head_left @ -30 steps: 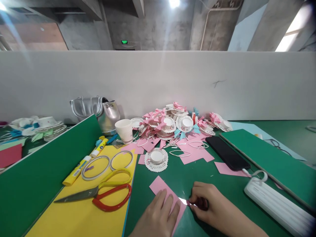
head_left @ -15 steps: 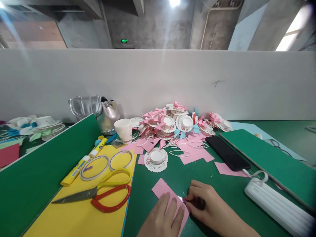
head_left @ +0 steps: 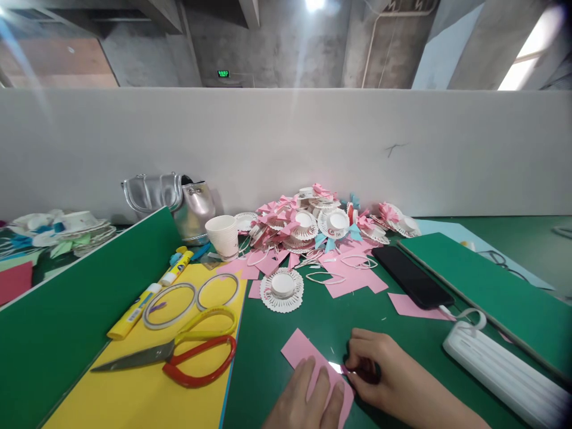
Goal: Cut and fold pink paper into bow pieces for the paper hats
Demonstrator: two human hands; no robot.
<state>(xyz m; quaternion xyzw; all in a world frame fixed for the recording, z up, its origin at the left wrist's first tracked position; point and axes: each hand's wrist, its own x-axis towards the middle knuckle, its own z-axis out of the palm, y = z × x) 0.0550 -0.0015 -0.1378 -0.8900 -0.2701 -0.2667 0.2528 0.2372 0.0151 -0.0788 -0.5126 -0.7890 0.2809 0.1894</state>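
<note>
Pink paper strip (head_left: 308, 357): laid flat on the green worktop (head_left: 322, 316), pressed down under the flattened left hand (head_left: 308, 399). Right hand (head_left: 379, 372): fingers closed on a small bladed tool (head_left: 353, 372), its tip met at the strip's right edge. Scissors (head_left: 179, 354): left of the fingers.

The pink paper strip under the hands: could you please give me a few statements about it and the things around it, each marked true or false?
1. The left hand presses flat on the pink paper strip. True.
2. The scissors are in the right hand. False: they lie on the yellow sheet, untouched.
3. The black phone is plugged into a white cable. True.
4. The paper cup lies tipped over. False: it stands upright beside the silver bag.
5. The right hand holds a small tool at the strip's edge. True.
</note>
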